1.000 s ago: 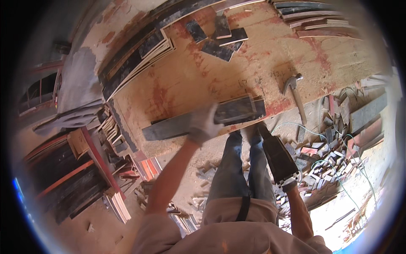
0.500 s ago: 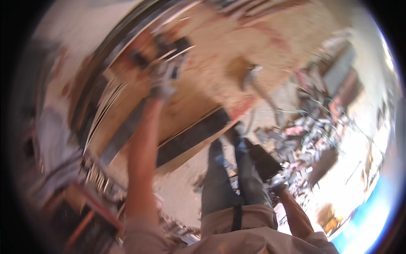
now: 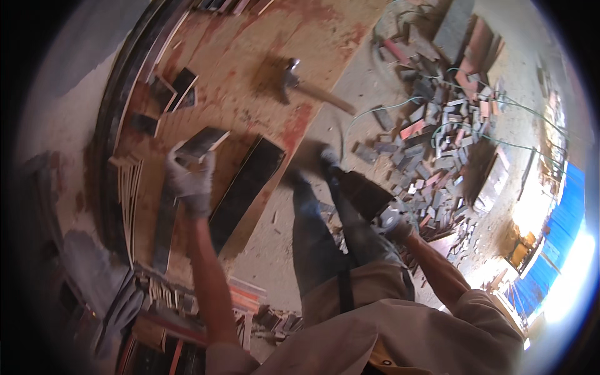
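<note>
My left hand [image 3: 192,181], in a pale work glove, is closed around a short dark-faced board offcut [image 3: 205,141] with a pale cut edge, just above the wooden work surface [image 3: 250,62]. A longer dark board [image 3: 250,181] lies to its right and another narrow dark strip [image 3: 164,225] lies beside my wrist. Low on the right, next to my leg, my gloved right hand [image 3: 395,224] grips a dark, flat, roughly rectangular piece [image 3: 367,195]. Its exact kind is unclear. A hammer [image 3: 306,84] with a wooden handle rests farther off on the surface, its handle jutting past the edge.
Several small dark offcuts [image 3: 178,90] sit at the surface's far left. Thin strips [image 3: 128,200] are stacked along its left side. On the floor to the right spreads a heap of broken board pieces [image 3: 431,150], crossed by a thin green cord [image 3: 500,100].
My left hand has come nearer with the offcut, away from the small pieces at far left. My right hand with its dark piece has risen slightly. The view has turned and become sharper.
</note>
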Demonstrator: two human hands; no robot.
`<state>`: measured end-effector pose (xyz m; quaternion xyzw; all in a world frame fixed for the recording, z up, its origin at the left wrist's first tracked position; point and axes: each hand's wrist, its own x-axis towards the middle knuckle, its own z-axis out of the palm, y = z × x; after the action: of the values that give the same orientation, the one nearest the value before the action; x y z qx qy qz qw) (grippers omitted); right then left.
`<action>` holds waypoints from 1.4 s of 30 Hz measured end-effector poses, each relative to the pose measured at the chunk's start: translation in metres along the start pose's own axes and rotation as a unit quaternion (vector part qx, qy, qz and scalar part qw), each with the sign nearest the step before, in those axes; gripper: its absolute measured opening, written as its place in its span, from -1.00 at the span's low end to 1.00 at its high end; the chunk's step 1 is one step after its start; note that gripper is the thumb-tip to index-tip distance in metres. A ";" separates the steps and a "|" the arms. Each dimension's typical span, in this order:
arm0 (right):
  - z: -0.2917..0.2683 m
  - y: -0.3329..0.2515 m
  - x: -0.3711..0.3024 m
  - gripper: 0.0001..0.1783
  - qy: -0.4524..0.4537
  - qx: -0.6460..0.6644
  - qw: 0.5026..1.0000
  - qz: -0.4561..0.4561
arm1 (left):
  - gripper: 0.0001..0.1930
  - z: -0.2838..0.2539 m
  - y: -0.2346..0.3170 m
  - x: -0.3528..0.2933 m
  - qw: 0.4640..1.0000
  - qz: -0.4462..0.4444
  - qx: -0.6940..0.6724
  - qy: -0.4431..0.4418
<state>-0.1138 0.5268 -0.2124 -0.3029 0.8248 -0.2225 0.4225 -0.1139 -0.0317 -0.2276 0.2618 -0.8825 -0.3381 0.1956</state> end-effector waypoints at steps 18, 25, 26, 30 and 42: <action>0.010 0.055 -0.004 -0.73 0.088 -0.081 0.990 -0.072 | 0.02 0.091 0.039 -0.126 0.974 0.087 0.188 -0.087; 0.012 0.050 0.011 -0.70 0.093 -0.100 0.984 -0.113 | -0.16 0.092 0.032 -0.117 0.987 0.020 0.116 -0.110; 0.012 0.048 0.014 -0.69 0.093 -0.076 0.987 -0.109 | -0.16 0.093 0.033 -0.117 0.988 0.017 0.105 -0.116; 0.009 0.036 0.032 -0.66 0.090 0.029 0.991 -0.095 | -0.17 0.096 0.035 -0.114 0.987 -0.005 0.113 -0.115; -0.006 -0.002 0.099 -0.57 0.053 0.329 0.941 -0.054 | -0.13 0.098 0.037 -0.111 0.991 -0.029 0.091 -0.098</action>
<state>-0.1636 0.4577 -0.2636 -0.1784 0.7090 -0.5196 0.4422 -0.0903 0.1061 -0.2887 0.2698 -0.9164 -0.2864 0.0735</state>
